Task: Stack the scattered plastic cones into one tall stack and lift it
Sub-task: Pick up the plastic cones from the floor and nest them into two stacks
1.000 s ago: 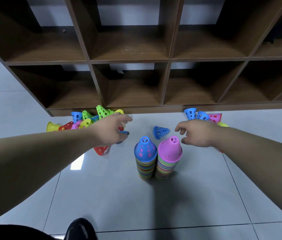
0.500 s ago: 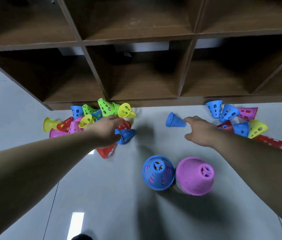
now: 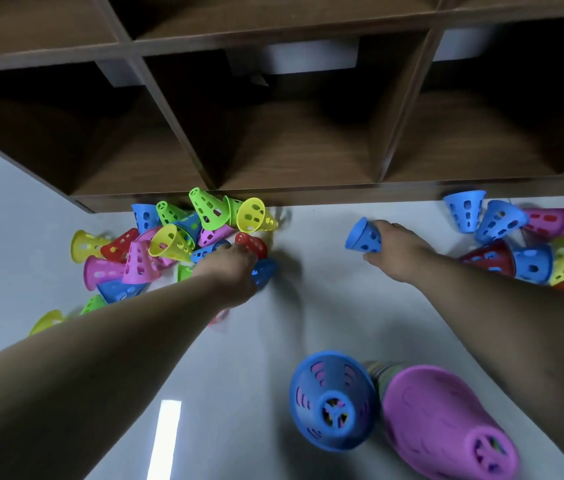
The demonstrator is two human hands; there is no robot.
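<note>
While two stacks were built, the task was judged only partly complete. In the head view, the blue-topped stack of nested plastic cones and the purple-topped stack of nested plastic cones stood close beside each other on the smooth, glossy grey floor, neither merged nor lifted.

Loose cones remained in two groups along the foot of the dark wood-grain shelf unit: a left pile of mixed-colour perforated plastic cones and a right cluster of blue, pink, red and yellow cones.

The left hand was curled round a small blue perforated cone at the pile's edge. The right hand lay wide, its extended fingers touching the broad end of a lone blue slotted cone lying on its side between the two groups.

Each cone was a thin-walled truncated taper, rigid-looking and pierced by oval slots. The stack tops showed a spoked hole in the flat crown.
</note>
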